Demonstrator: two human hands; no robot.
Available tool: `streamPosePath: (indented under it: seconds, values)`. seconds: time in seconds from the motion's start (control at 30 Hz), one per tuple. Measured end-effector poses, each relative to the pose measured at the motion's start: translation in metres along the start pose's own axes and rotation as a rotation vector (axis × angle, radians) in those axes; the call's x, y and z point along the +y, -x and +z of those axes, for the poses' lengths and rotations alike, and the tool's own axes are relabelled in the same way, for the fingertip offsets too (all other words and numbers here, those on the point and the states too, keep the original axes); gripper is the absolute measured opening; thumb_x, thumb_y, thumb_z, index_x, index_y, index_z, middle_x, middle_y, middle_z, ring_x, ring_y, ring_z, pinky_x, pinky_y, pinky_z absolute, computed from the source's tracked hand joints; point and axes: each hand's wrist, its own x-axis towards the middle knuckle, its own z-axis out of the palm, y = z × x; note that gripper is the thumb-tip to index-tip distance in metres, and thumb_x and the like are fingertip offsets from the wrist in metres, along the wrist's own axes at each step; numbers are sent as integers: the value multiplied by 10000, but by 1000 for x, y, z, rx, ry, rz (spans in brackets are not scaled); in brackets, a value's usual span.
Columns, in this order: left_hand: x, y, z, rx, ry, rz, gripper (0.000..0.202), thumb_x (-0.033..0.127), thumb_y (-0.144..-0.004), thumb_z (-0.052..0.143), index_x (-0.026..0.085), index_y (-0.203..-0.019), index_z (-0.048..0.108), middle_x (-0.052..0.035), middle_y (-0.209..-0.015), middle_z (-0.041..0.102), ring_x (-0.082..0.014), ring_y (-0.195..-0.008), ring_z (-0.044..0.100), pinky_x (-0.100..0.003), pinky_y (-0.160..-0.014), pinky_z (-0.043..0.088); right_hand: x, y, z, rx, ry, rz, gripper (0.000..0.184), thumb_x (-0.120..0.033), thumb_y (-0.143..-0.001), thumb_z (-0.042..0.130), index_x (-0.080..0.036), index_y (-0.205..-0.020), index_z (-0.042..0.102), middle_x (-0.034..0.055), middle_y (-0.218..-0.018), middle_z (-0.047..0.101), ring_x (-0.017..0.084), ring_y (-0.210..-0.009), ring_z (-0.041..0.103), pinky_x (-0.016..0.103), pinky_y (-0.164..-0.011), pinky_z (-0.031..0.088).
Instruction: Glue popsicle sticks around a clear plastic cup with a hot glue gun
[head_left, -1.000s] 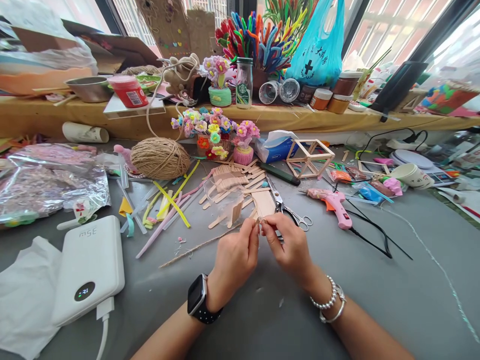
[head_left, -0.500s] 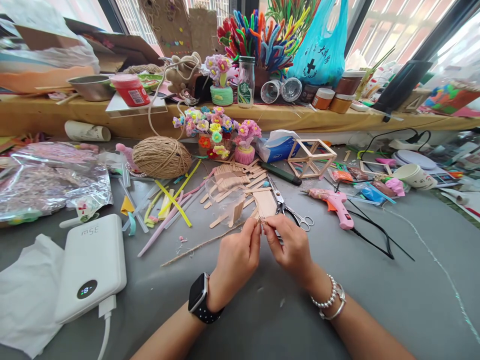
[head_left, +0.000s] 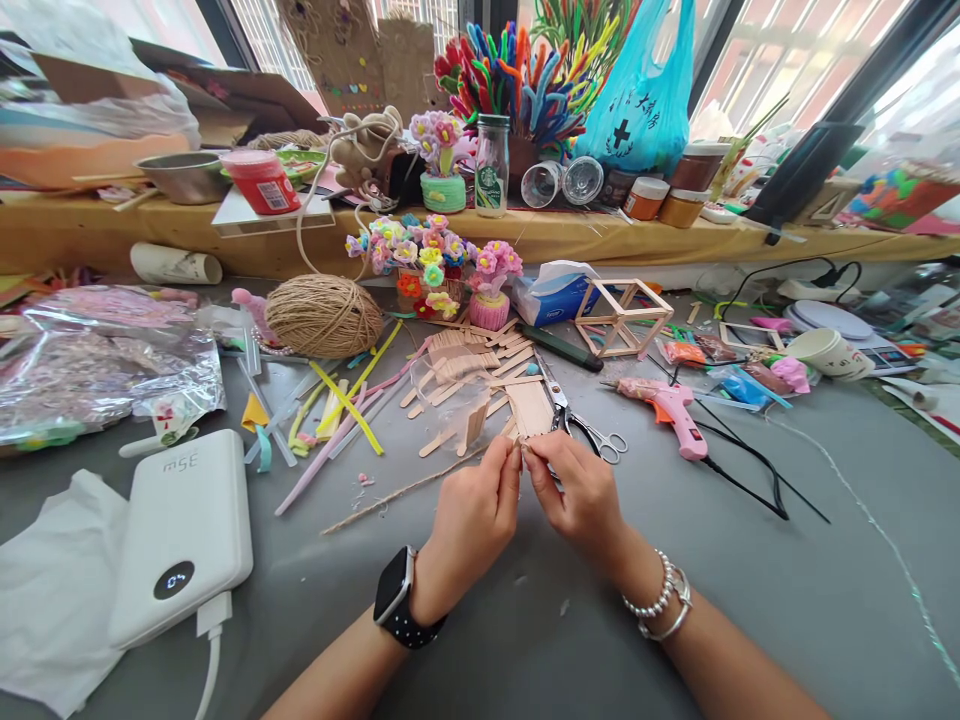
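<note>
My left hand point(head_left: 471, 520) and my right hand point(head_left: 581, 490) meet fingertip to fingertip over the grey table, both pinched closed on something tiny that I cannot make out. Just beyond the fingertips lies a small panel of joined wooden sticks point(head_left: 529, 407). Loose wooden craft sticks point(head_left: 457, 365) are piled behind it. Scissors point(head_left: 577, 420) lie right of the panel, close to my right hand. A length of jute twine point(head_left: 397, 493) runs across the table left of my left hand.
A pink glue gun point(head_left: 670, 408) with a black cord lies to the right. A wooden-stick cube frame point(head_left: 621, 315), a ball of jute twine point(head_left: 322, 316), pipe-cleaner flowers point(head_left: 431, 255), a white power bank point(head_left: 184, 530) and a tissue point(head_left: 45, 590) surround the work spot.
Both hands keep the same pinch with only tiny finger shifts. The number on the power bank's display has changed.
</note>
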Motion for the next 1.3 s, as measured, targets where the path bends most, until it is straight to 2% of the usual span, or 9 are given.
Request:
streamPosePath:
  seconds: [0.17,0.43,0.7,0.83,0.97,1.07,1.3]
  values:
    - [0,-1,-1,-22,71,-22,184,261,-890,267,215,-735,355,57,-508,379,-108,-412,383,-227,-457,281,0,1,2,19,-51,27,132,-82,-828,426,-185,-889,482,34,-725,580,136,-657,534,244,-610,454]
    - [3,0,-5,-25,232,-22,202,280,-898,270,212,-732,363,79,-455,354,-98,-389,364,-232,-455,277,0,-1,0,-47,-262,213,98,-125,-856,408,-197,-852,473,7,-728,541,110,-672,532,233,-639,455]
    - [5,-1,-7,-116,587,-91,245,321,-914,259,205,-741,387,90,-418,404,-84,-397,378,-214,-489,341,3,-3,-5,-120,-306,237,114,-143,-857,417,-185,-926,497,29,-801,581,113,-723,557,228,-672,467]
    - [1,-3,-6,-85,649,-97,255,328,-910,271,202,-726,394,86,-434,415,-80,-420,384,-209,-507,353,3,-4,-6,-156,-295,256,153,-150,-857,417,-176,-975,511,34,-823,609,114,-730,582,224,-683,469]
    - [0,-5,-5,-58,564,-106,274,346,-899,299,207,-672,364,87,-422,408,-83,-414,392,-209,-494,351,0,-2,-4,-192,-274,297,162,-176,-872,395,-166,-951,537,16,-713,613,108,-624,584,206,-601,460]
    - [0,-5,-5,-20,434,-64,281,323,-901,292,210,-649,351,80,-429,415,-86,-417,407,-206,-491,349,-2,0,-2,-160,-225,315,162,-186,-873,396,-162,-938,543,15,-687,612,109,-587,578,208,-574,453]
    - [-8,-3,-1,180,-10,171,252,206,-883,328,211,-632,349,55,-468,428,-96,-404,415,-217,-457,311,-7,2,-1,-144,-178,339,169,-195,-877,390,-179,-943,545,7,-674,614,110,-551,576,217,-553,455]
